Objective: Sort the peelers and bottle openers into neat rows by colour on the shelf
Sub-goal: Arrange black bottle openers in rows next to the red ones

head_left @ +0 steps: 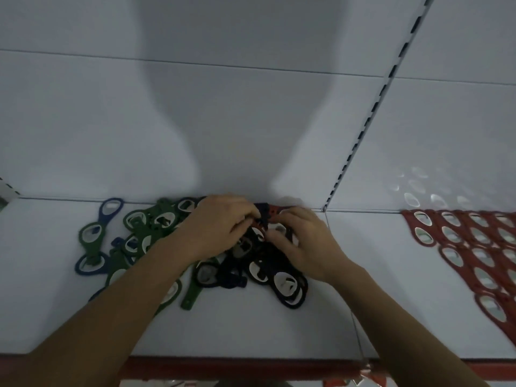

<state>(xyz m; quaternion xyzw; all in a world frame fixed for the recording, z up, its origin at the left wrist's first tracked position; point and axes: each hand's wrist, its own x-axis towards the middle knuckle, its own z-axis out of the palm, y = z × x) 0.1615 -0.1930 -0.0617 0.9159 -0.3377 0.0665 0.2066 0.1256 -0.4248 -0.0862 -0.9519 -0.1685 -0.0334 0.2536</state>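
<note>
Shelf front edge (223,362) is being overreached; tangled green, navy and black openers (287,284) at the rear wall are being pinched by left hand (220,226) and right hand (305,243).

Shelf (251,325): smooth white surface, apparently painted metal, with a faint sheen. Openers (92,236) in green, blue and black: matt coloured frames, seemingly plastic or rubbery, around bright glossy metal insets. Red openers (474,255): same matt frames, shiny metal centres.

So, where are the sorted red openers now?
In the head view, the red openers lie in rows far right on the shelf, apart from the mixed pile.
</note>
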